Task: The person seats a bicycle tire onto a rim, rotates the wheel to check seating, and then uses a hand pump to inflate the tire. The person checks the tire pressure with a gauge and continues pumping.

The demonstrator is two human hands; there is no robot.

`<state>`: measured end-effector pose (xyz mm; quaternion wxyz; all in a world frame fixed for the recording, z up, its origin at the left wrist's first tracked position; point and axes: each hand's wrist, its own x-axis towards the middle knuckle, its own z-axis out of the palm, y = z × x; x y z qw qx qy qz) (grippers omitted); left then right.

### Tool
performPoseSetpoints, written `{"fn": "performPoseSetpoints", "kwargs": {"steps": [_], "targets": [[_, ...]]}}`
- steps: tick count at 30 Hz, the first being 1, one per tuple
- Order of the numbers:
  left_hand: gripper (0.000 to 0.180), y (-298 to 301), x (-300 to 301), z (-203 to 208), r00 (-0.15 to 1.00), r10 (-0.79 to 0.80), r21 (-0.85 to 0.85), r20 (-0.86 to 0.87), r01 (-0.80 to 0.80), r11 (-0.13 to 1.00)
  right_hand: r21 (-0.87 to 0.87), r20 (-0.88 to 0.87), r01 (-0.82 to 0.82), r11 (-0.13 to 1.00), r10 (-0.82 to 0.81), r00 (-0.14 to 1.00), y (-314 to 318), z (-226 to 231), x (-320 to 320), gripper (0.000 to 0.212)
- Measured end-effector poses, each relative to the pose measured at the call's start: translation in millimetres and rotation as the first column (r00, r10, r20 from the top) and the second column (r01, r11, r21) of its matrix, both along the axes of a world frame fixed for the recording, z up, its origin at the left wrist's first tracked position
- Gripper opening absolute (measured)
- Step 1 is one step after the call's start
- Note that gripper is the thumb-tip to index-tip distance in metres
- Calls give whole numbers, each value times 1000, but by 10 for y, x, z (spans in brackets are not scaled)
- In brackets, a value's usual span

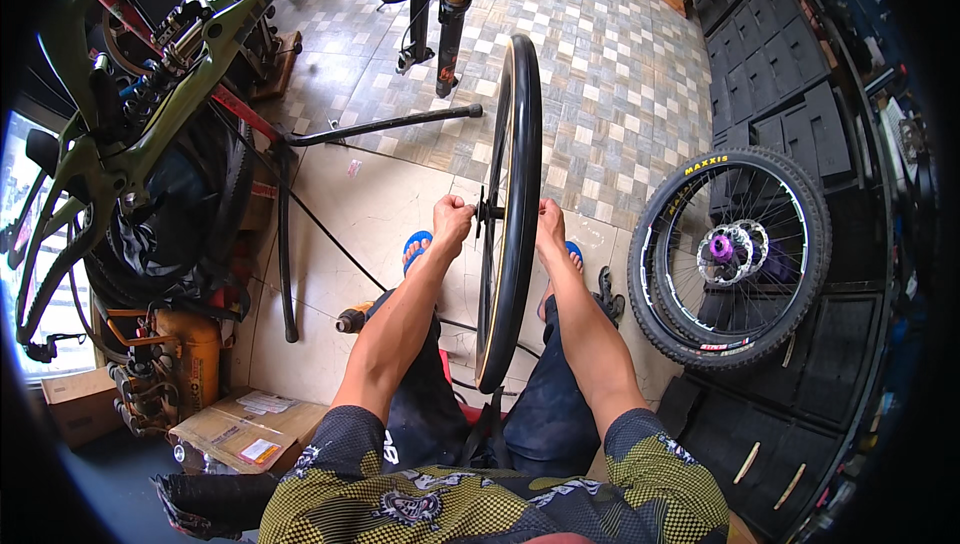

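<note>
A bicycle wheel with a smooth black tyre stands upright and edge-on in front of me, between my forearms. My left hand is closed at the left end of its hub, beside a dark brake disc. On the other side, my right hand grips the hub's right end, its fingers partly hidden behind the tyre. The hub's middle is only partly visible. Below the hands the wheel hangs between my legs.
An olive bike frame and a stand leg are on the left. A suspension fork hangs ahead. Two knobbly-tyred wheels lean against dark drawers at right. An orange compressor tank and cardboard box sit lower left.
</note>
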<state>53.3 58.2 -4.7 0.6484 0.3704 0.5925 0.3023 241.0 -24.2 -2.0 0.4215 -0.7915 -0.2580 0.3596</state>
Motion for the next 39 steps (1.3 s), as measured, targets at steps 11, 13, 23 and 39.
{"fn": "performPoseSetpoints", "kwargs": {"steps": [11, 13, 23, 39], "targets": [[25, -3, 14, 5, 1000, 0, 33, -7, 0, 999, -1, 22, -5, 1000, 5, 1000, 18, -60, 19, 23], [24, 5, 2, -38, 1000, 11, 50, -22, -10, 999, -5, 19, -14, 1000, 14, 1000, 28, -5, -1, 23], [23, -5, -6, -86, 995, -30, 37, -95, 34, 999, -34, 14, -1, 999, 1, 1000, 17, -198, 9, 25], [21, -90, -113, -499, 944, -234, 13, -231, 244, 970, -137, 55, -58, 989, 66, 996, -173, 24, 105, 38]]}}
